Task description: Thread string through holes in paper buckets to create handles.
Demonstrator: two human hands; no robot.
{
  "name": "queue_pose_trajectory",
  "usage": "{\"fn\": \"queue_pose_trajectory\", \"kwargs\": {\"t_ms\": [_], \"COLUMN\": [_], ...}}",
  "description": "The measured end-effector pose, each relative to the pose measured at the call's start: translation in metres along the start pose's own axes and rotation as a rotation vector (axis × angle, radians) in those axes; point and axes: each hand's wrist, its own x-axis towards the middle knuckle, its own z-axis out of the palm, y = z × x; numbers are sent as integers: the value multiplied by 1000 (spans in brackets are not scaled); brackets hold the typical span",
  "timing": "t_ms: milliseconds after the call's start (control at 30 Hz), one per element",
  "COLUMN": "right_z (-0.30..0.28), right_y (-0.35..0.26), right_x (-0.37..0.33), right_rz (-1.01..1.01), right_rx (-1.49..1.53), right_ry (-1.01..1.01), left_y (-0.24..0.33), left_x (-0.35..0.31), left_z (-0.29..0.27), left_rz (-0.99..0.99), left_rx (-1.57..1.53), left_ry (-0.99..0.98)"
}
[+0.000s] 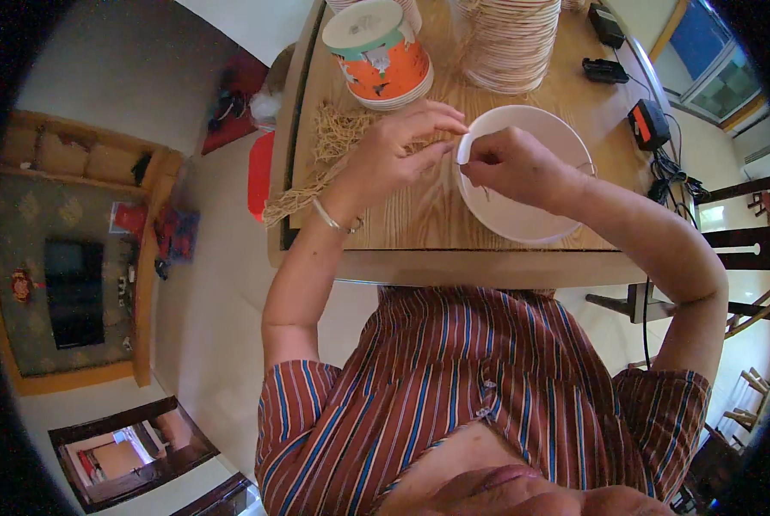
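Observation:
A round white paper bucket (523, 225) sits on the table in front of me, its open mouth up. My left hand (405, 144) is at the left side of its rim, with fingertips and thumb closed on the edge. Just inside that edge, my right hand (523, 165) is curled in a pinch. A thin strand of tan twine (486, 194) shows below its fingers; the pinched part is hidden. More twine shows at the bucket's right rim. Beside my left wrist lies a loose bundle of tan twine pieces (338, 133), trailing over the table's left edge.
Upside-down orange and green printed buckets (376, 69) are stacked behind my left hand. A tall stack of white buckets (512, 47) stands farther back. Black devices (604, 70), a black and orange box (648, 125) and cables (671, 179) line the right edge. A red stool (261, 176) stands left.

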Motion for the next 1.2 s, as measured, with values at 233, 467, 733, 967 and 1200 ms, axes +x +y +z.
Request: {"fn": "queue_pose_trajectory", "kwargs": {"t_ms": [233, 467, 733, 967, 1200], "right_z": [-10, -5, -6, -3, -5], "right_y": [-9, -23, -12, -20, -16], "right_x": [-5, -8, -15, -15, -17], "right_rz": [648, 716, 643, 632, 590], "right_rx": [964, 1088, 1104, 908, 959], "right_ry": [-346, -245, -300, -168, -189], "left_y": [31, 38, 37, 44, 41], "left_x": [-38, -39, -40, -45, -54], "left_z": [19, 37, 42, 54, 65], "left_rz": [57, 202, 177, -89, -224], "left_rx": [228, 405, 291, 73, -22], "left_ry": [133, 203, 218, 335, 479]}}
